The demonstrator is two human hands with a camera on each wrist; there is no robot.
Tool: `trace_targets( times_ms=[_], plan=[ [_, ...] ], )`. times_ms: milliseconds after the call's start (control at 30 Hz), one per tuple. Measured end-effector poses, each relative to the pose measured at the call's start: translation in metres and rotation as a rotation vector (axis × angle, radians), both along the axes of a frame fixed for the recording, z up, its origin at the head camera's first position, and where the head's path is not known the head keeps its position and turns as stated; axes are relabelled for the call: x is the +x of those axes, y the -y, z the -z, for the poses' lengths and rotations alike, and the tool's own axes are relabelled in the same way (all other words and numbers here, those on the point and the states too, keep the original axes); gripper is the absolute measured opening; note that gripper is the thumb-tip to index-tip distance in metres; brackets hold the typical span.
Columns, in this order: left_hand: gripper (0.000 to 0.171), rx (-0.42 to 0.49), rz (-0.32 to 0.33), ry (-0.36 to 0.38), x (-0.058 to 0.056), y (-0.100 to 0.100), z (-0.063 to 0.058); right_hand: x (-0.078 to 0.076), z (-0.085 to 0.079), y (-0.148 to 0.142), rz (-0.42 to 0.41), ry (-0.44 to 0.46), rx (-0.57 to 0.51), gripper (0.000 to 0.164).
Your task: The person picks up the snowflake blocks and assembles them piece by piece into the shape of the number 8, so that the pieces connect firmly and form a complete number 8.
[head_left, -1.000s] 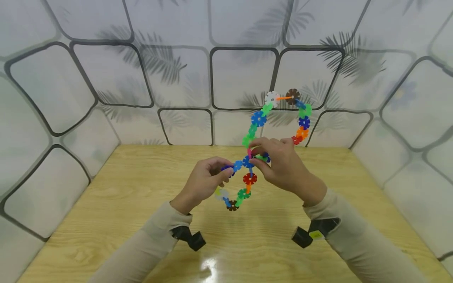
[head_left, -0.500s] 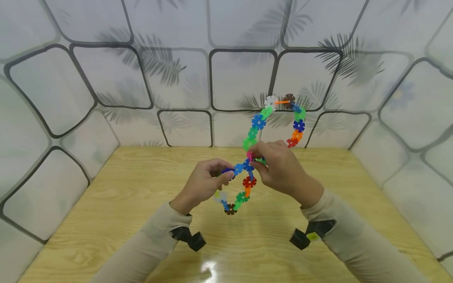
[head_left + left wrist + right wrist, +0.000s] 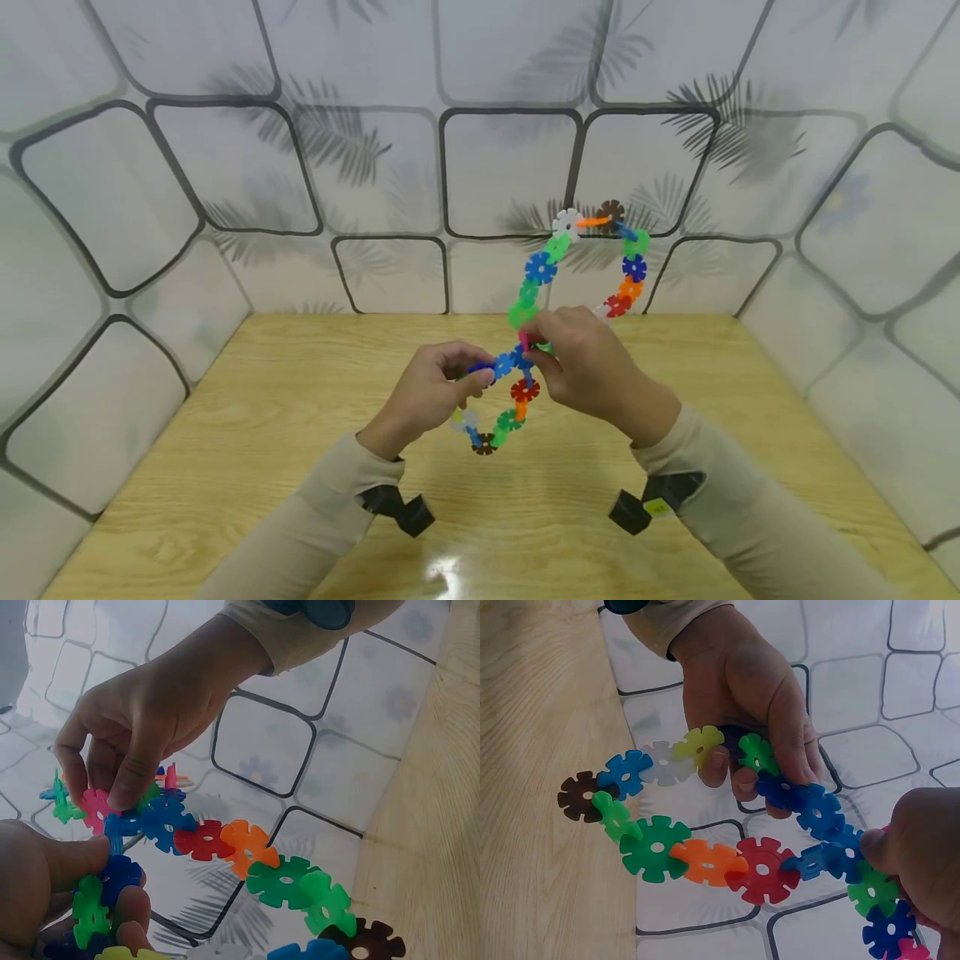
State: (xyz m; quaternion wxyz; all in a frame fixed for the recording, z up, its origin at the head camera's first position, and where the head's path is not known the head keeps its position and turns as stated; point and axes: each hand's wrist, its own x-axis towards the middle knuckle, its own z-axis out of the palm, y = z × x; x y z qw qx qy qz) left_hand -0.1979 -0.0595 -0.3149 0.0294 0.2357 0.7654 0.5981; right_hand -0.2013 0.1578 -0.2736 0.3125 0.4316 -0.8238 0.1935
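Slotted plastic snowflake discs are joined into a figure-eight chain held up over the table. My left hand pinches a dark blue disc of the lower loop between thumb and fingers. Close by, my right hand pinches a pink disc beside the blue disc at the crossing. The lower loop hangs with a red disc, an orange disc and a brown disc. Higher up, the other loop spreads out, with a white disc at its top. My right fingers hide part of it.
A light wood table lies under both hands. Behind and beside it stand pale walls patterned with dark outlines and leaves. Black wrist cameras are strapped over both sleeves.
My right hand has shifted slightly left and down, nearer my left hand, and the upper loop has moved with it. Both hands keep their pinch on the discs.
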Motion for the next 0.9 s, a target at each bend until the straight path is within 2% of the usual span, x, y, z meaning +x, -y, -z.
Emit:
trace_targets(
  times_ms=[233,633,800,900],
  plan=[
    [0.011,0.006,-0.027,-0.011,0.000,-0.006,-0.001,0.001,0.002,0.003,-0.008,-0.077,-0.022,0.028],
    [0.008,0.062,-0.031,0.034,-0.002,-0.012,0.003,0.005,0.001,0.006,0.017,-0.022,0.020,0.028],
    [0.014,0.156,0.016,0.032,-0.009,-0.012,0.008,0.001,-0.003,0.003,0.028,-0.072,0.024,0.026],
    [0.017,0.240,0.035,0.061,-0.010,-0.013,0.009,-0.001,-0.008,-0.001,-0.018,-0.136,-0.040,0.025]
  ],
)
